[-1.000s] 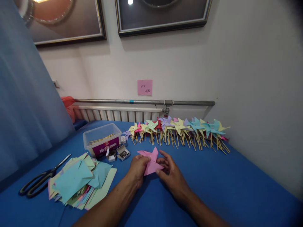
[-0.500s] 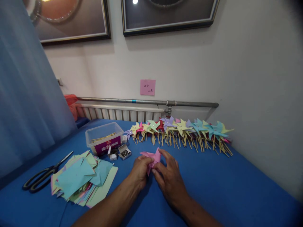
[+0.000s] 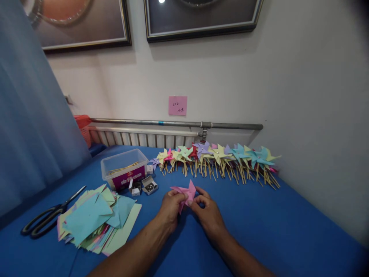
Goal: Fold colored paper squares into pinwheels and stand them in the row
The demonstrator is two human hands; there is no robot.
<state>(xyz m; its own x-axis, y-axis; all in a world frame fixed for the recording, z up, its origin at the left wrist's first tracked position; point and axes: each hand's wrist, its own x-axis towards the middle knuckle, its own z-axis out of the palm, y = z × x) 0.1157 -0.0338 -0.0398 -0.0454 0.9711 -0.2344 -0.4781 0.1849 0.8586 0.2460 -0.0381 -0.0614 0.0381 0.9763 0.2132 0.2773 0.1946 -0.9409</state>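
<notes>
Above the blue surface (image 3: 184, 254), both hands (image 3: 209, 215) pinch a pink, folded paper pinwheel with sharp, outspread points (image 3: 190, 190).

Free blue surface (image 3: 273, 223) right of right hand (image 3: 210, 216), pinwheels (image 3: 220, 154) a barrier behind

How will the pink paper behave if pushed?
The pink paper looks thin, so likely light and easily bent. Its folded blades might spring open if the left hand or right hand let go. The upper tip sticks out free, so may crease.
</notes>
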